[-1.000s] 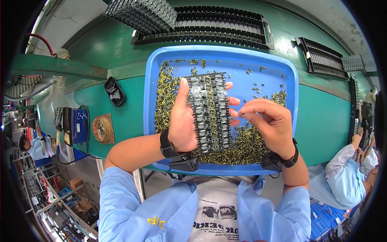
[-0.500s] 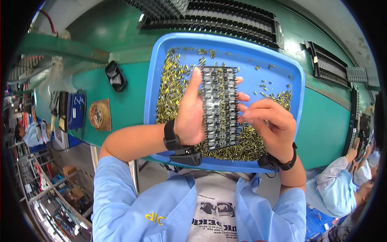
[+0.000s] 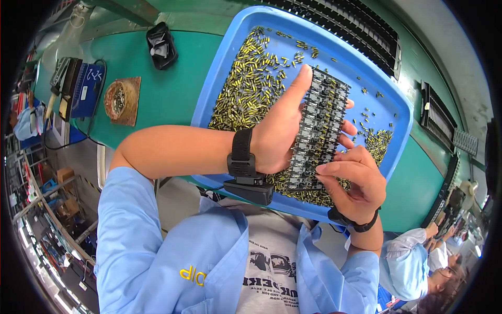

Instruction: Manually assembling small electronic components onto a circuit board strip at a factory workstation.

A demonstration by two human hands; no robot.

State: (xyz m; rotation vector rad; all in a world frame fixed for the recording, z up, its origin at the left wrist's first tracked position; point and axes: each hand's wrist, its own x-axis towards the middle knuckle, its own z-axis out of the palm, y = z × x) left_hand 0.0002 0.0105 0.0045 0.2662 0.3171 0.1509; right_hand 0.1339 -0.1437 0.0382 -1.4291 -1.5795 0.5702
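My left hand (image 3: 277,133) grips a black circuit board panel (image 3: 321,118) along its long sides. The thumb lies on the near-left edge, and the fingertips come round the right edge. Rows of small parts, some yellow and black, cover the panel. My right hand (image 3: 361,180) is at the panel's lower right, thumb and index finger close together at its surface. Whatever lies between those fingertips is too small to make out. Beneath both hands is a blue tray (image 3: 387,112) holding many loose yellow-and-black cylindrical components (image 3: 246,89), heaped mostly at the left and near side.
Black slotted racks (image 3: 361,26) stand behind the tray, with another rack (image 3: 438,112) at far right. On the green bench (image 3: 180,94) to the left are a small black box (image 3: 161,47), a round dish (image 3: 116,99) and a blue device (image 3: 87,91). Co-workers (image 3: 408,261) sit at right.
The panel has tilted clockwise, its top leaning right, and my left hand turned with it. My right hand has moved from the panel's right edge onto its lower right. The view has shifted.
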